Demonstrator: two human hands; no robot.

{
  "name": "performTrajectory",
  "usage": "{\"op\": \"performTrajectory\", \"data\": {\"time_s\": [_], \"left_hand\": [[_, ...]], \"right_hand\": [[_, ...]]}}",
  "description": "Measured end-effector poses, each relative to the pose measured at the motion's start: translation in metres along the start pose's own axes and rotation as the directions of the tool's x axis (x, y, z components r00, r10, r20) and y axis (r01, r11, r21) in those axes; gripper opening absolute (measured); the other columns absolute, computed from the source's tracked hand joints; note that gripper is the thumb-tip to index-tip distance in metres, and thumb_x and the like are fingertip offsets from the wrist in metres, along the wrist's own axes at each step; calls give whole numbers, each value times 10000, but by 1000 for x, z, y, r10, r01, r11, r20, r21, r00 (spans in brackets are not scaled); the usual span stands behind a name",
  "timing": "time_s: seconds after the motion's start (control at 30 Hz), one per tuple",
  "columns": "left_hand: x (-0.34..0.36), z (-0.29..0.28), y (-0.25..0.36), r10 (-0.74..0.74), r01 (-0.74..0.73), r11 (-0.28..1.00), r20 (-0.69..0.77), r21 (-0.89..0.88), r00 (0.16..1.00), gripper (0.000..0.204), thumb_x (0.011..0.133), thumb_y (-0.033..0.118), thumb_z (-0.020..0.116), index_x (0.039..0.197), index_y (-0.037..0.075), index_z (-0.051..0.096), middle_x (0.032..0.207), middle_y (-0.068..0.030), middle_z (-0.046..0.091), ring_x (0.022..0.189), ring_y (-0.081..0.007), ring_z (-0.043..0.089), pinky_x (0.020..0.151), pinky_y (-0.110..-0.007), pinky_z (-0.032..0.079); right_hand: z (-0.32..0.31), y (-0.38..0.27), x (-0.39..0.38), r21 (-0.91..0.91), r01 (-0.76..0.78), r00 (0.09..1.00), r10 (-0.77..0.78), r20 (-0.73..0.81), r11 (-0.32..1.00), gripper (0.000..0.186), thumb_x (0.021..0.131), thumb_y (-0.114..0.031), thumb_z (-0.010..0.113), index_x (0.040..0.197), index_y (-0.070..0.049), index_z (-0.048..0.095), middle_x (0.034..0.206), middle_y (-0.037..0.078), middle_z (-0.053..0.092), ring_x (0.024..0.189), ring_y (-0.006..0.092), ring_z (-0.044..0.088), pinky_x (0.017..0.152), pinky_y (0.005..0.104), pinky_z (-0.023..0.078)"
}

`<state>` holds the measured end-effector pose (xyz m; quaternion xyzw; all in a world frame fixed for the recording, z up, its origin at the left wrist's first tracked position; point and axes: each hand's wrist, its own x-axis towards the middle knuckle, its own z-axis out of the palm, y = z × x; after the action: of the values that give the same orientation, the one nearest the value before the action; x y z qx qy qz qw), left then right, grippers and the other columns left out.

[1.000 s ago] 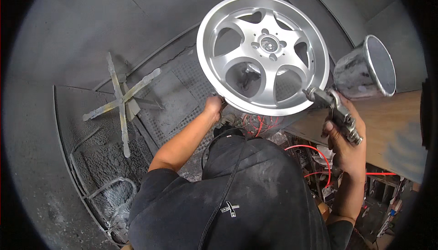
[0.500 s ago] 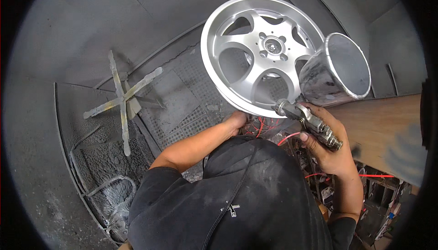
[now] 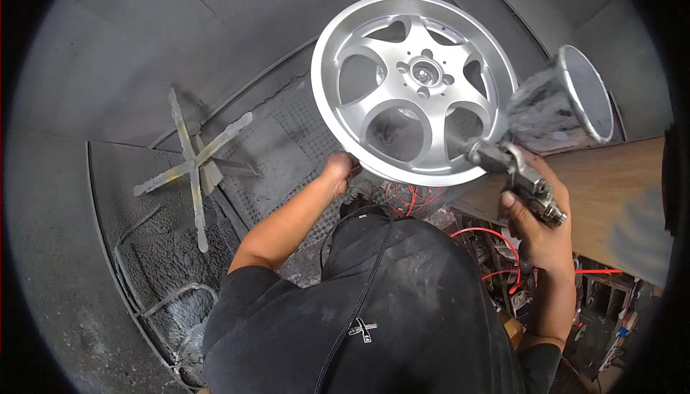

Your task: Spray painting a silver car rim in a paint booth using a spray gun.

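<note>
A silver alloy wheel (image 3: 415, 129) with rounded spokes faces up toward me; what bears it from below is hidden. My left hand (image 3: 340, 170) is at its lower-left rim, fingers curled and partly hidden at the edge. In my right hand (image 3: 539, 214) is a metal spray gun (image 3: 519, 177), its nozzle close to the wheel's lower-right rim. A faint mist shows between nozzle and spokes. The gun's large paint cup (image 3: 553, 110), smeared grey and open at the top, tilts to the right beyond the wheel.
A cross-shaped stand (image 3: 192, 162) coated in paint stands at left. Grey booth walls (image 3: 237, 13) rise behind. A wooden board (image 3: 596, 200) lies at right, above cluttered shelves (image 3: 604, 315). A red hose (image 3: 496, 233) loops below my right hand.
The wheel has turned, its spokes and bolt holes now in other positions. My left hand has moved left and up along the rim. The spray gun has shifted right.
</note>
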<state>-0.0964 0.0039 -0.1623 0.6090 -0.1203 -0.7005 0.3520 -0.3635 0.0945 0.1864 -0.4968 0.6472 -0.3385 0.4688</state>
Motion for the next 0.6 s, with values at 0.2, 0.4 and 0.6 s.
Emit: {"op": "performTrajectory", "data": {"time_s": [0.2,0.4,0.6], "left_hand": [[-29,33,-27,-96,95,994,18,59,995,243,922,67,405,990,-1,628,907,-88,615,762,-184,566,665,-323,484],[-41,43,-46,-299,259,944,200,202,933,248,920,71,398,1031,22,614,905,-94,610,776,-207,583,684,-334,511],[-28,20,-8,-206,185,956,72,226,976,222,886,35,402,962,-14,605,865,-121,602,745,-220,595,658,-330,503]], "right_hand": [[6,-4,2,-47,107,963,-92,252,993,425,830,-52,680,1231,18,559,1118,152,647,1044,188,598,932,304,434],[11,5,4,-87,234,950,-209,231,968,441,828,-91,692,1233,17,555,1113,177,651,1017,201,624,899,311,454],[-10,20,-4,-67,88,996,-87,12,994,480,842,-76,680,1288,10,526,1057,63,620,925,126,547,860,271,444]]}}
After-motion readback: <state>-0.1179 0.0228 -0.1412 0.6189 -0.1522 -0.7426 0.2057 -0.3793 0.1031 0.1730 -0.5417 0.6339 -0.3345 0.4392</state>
